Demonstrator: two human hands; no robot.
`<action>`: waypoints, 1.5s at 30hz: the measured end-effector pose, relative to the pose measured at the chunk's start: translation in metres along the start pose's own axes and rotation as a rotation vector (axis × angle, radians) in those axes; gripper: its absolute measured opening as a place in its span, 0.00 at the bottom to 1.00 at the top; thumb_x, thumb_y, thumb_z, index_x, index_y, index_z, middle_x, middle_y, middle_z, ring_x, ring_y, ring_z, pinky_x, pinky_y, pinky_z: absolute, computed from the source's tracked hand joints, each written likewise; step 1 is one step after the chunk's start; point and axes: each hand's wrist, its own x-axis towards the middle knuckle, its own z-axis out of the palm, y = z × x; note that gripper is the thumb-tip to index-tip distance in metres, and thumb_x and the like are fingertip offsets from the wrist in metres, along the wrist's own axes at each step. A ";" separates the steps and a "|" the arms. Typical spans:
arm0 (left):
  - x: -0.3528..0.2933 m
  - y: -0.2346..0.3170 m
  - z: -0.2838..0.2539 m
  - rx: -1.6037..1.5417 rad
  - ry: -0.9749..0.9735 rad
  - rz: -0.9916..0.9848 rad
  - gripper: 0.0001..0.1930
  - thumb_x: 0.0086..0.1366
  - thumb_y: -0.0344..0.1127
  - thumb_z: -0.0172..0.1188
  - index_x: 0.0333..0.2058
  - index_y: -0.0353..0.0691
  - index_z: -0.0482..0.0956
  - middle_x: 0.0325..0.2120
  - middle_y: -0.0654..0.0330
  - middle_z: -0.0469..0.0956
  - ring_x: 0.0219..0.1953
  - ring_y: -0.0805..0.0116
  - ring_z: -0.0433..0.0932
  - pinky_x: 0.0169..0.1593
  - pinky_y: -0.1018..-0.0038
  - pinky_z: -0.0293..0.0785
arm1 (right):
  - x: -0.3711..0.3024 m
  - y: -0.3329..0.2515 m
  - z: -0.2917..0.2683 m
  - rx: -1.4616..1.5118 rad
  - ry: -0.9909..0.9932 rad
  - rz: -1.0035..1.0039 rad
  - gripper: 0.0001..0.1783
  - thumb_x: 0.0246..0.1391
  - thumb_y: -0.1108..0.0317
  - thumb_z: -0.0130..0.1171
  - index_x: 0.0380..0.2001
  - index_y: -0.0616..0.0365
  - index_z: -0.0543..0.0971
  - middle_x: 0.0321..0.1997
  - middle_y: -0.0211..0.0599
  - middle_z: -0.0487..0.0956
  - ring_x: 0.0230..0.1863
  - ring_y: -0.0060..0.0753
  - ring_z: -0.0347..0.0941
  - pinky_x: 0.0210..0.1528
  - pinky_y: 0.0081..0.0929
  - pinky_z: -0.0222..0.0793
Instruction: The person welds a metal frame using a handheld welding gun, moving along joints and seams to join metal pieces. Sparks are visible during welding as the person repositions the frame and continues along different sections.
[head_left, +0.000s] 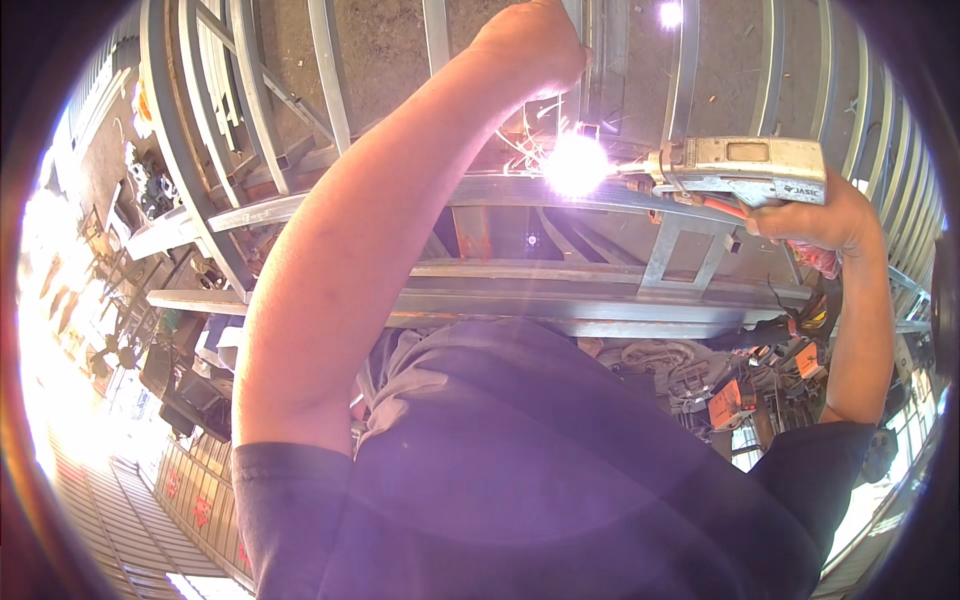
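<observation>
My right hand (822, 215) is wrapped round the grip of a welding gun (745, 165) with a pale, boxy body, an orange-red part near the trigger and a thin nozzle pointing left. A white-violet welding arc (576, 165) glares at its tip and throws sparks leftward, hiding the joint on the curved metal rail (480, 187). Just above the arc, my left hand (535, 48) is closed at an upright metal bar (592, 70). The frame's top edge cuts off part of that hand, and its fingertips are hidden.
Parallel metal bars (775, 70) of a frame spread across the ground on both sides. Nearer my body lies a long metal beam (480, 305). Orange-marked items (732, 402) and clutter lie at lower right; dark equipment (195, 395) stands at lower left.
</observation>
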 end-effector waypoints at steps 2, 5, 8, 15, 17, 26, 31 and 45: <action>-0.001 -0.001 0.000 0.003 -0.002 0.000 0.18 0.67 0.39 0.62 0.51 0.37 0.84 0.34 0.46 0.86 0.42 0.47 0.87 0.46 0.55 0.83 | -0.003 -0.001 0.002 0.059 0.011 -0.008 0.31 0.39 0.66 0.80 0.49 0.63 0.84 0.38 0.35 0.86 0.39 0.27 0.81 0.43 0.29 0.79; -0.003 -0.004 0.001 0.019 -0.002 0.013 0.18 0.67 0.39 0.62 0.51 0.37 0.84 0.33 0.46 0.86 0.42 0.47 0.87 0.46 0.55 0.83 | -0.010 0.001 0.004 0.031 0.079 0.010 0.31 0.39 0.66 0.81 0.49 0.64 0.84 0.38 0.36 0.86 0.38 0.27 0.81 0.41 0.29 0.79; 0.004 -0.029 0.023 0.337 0.173 0.364 0.18 0.67 0.39 0.62 0.51 0.37 0.84 0.33 0.46 0.86 0.42 0.48 0.87 0.46 0.55 0.84 | -0.024 0.013 -0.004 0.140 0.029 -0.058 0.33 0.41 0.71 0.79 0.53 0.65 0.81 0.38 0.37 0.86 0.36 0.28 0.82 0.39 0.30 0.80; -0.011 0.004 -0.021 0.003 -0.074 -0.205 0.27 0.70 0.52 0.62 0.53 0.31 0.81 0.40 0.41 0.86 0.45 0.45 0.85 0.51 0.54 0.80 | -0.077 0.039 0.015 0.104 0.201 -0.229 0.34 0.45 0.68 0.79 0.56 0.64 0.79 0.39 0.38 0.86 0.39 0.28 0.81 0.41 0.28 0.79; -0.023 -0.001 -0.028 0.036 0.056 -0.273 0.28 0.70 0.54 0.63 0.55 0.32 0.81 0.39 0.42 0.86 0.43 0.47 0.86 0.52 0.57 0.80 | -0.098 0.041 0.024 0.066 0.228 -0.122 0.35 0.47 0.64 0.80 0.58 0.63 0.78 0.41 0.37 0.85 0.41 0.28 0.81 0.44 0.27 0.78; -0.299 -0.099 -0.027 -0.413 0.814 -0.444 0.16 0.64 0.43 0.70 0.41 0.35 0.84 0.33 0.53 0.86 0.37 0.60 0.85 0.47 0.65 0.81 | -0.102 0.027 0.172 0.292 0.260 -0.476 0.39 0.58 0.48 0.74 0.63 0.62 0.74 0.47 0.37 0.81 0.37 0.24 0.77 0.38 0.25 0.77; -0.375 -0.132 0.089 0.013 0.478 -0.726 0.51 0.59 0.57 0.72 0.70 0.28 0.62 0.63 0.37 0.71 0.67 0.41 0.68 0.72 0.51 0.60 | -0.078 -0.008 0.250 0.425 0.215 -0.560 0.27 0.66 0.58 0.67 0.62 0.62 0.74 0.47 0.36 0.81 0.35 0.24 0.78 0.38 0.26 0.78; -0.377 -0.134 0.121 -0.107 0.641 -0.479 0.61 0.51 0.62 0.76 0.73 0.29 0.56 0.63 0.44 0.72 0.67 0.48 0.69 0.75 0.53 0.53 | -0.008 -0.119 0.384 -0.364 0.486 -0.767 0.44 0.50 0.66 0.74 0.72 0.42 0.70 0.51 0.54 0.85 0.50 0.60 0.84 0.50 0.41 0.80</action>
